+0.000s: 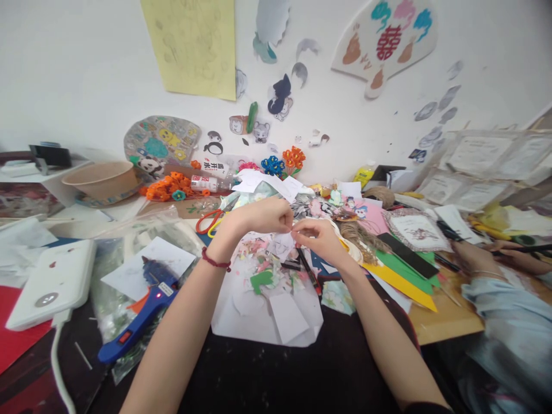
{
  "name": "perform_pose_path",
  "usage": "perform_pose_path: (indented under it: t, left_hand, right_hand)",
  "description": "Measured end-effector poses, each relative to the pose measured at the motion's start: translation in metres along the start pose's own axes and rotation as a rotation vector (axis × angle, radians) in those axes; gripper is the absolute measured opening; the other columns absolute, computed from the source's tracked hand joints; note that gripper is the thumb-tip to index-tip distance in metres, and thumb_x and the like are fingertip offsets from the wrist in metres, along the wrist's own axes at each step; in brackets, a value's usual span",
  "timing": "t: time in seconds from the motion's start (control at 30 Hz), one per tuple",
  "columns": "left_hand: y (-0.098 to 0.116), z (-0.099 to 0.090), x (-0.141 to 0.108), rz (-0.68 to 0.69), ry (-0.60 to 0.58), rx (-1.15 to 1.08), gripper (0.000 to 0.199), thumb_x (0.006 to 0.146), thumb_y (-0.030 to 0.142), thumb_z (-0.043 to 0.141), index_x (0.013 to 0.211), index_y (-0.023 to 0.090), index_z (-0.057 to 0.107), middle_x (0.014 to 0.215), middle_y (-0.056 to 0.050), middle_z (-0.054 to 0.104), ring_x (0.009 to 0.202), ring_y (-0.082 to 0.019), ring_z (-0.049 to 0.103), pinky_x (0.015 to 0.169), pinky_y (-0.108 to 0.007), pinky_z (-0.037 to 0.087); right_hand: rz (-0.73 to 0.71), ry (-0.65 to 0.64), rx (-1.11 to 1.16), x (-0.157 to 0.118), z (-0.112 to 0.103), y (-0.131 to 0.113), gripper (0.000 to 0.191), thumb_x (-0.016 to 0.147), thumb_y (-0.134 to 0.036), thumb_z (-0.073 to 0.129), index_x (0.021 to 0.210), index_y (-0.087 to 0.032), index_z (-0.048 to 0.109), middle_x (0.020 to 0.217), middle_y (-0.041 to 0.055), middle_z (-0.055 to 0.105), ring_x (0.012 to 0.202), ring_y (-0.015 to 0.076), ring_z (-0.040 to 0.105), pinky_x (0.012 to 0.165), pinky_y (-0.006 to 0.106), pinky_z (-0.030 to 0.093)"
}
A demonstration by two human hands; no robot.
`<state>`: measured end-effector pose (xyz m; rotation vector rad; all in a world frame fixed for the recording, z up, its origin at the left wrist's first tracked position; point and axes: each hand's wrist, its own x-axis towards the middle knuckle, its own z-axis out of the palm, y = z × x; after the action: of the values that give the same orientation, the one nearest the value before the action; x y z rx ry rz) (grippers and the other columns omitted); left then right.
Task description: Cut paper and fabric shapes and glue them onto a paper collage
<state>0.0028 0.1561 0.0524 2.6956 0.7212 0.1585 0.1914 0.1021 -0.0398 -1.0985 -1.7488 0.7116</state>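
Observation:
My left hand [275, 216], with a red braided bracelet on its wrist, is closed in a pinch above a heap of paper scraps [245, 267]. My right hand [319, 238] meets it from the right, thumb and forefinger pinched together. Between and just below the fingertips is a small white piece of paper [282, 247] with faint drawn lines. Its upper edge is at the fingers, which partly hide it. Under the hands lies a white sheet [233, 328] bearing the scraps, a green cut piece [261, 280] and a blank white card [288, 317]. A dark pen [307, 269] lies beside my right hand.
At left are a blue glue gun [142, 316] with a lit red light, a white power bank [54, 284] with a cable, and red-handled scissors [208, 222]. Twine [360, 238] and coloured sheets [401, 284] lie at right. Another person's hand [474, 261] works at the far right.

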Motion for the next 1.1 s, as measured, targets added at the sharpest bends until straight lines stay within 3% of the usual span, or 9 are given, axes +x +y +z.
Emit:
perform_pose_path:
  t: [0.53, 0.8, 1.1]
  left_hand:
    - [0.001, -0.001, 0.0, -0.008, -0.032, 0.014, 0.015, 0.078, 0.009, 0.059, 0.085, 0.013, 0.071, 0.079, -0.003, 0.072, 0.07, -0.014, 0.062, 0.061, -0.022, 0.039]
    - [-0.01, -0.004, -0.003, 0.087, 0.163, -0.016, 0.011, 0.077, 0.011, 0.06, 0.084, 0.015, 0.068, 0.08, 0.0, 0.069, 0.071, -0.012, 0.058, 0.062, -0.022, 0.037]
    - [-0.007, -0.005, -0.005, 0.073, 0.129, 0.037, 0.014, 0.076, 0.01, 0.06, 0.082, 0.017, 0.071, 0.08, 0.0, 0.071, 0.07, -0.013, 0.059, 0.062, -0.022, 0.036]
  right_hand:
    - [0.005, -0.006, 0.001, 0.0, -0.002, 0.001, 0.013, 0.079, -0.029, 0.068, 0.076, -0.017, 0.071, 0.079, 0.0044, 0.069, 0.058, 0.0135, 0.061, 0.057, 0.027, 0.053]
    - [0.008, 0.027, 0.002, 0.001, -0.003, 0.001, 0.015, 0.08, -0.03, 0.068, 0.077, -0.016, 0.071, 0.081, 0.0052, 0.069, 0.059, 0.014, 0.062, 0.056, 0.027, 0.051]
    - [0.058, 0.028, 0.073, 0.0, -0.003, 0.0, 0.018, 0.08, -0.034, 0.069, 0.078, -0.016, 0.069, 0.075, 0.0032, 0.067, 0.056, 0.0129, 0.06, 0.054, 0.025, 0.048]
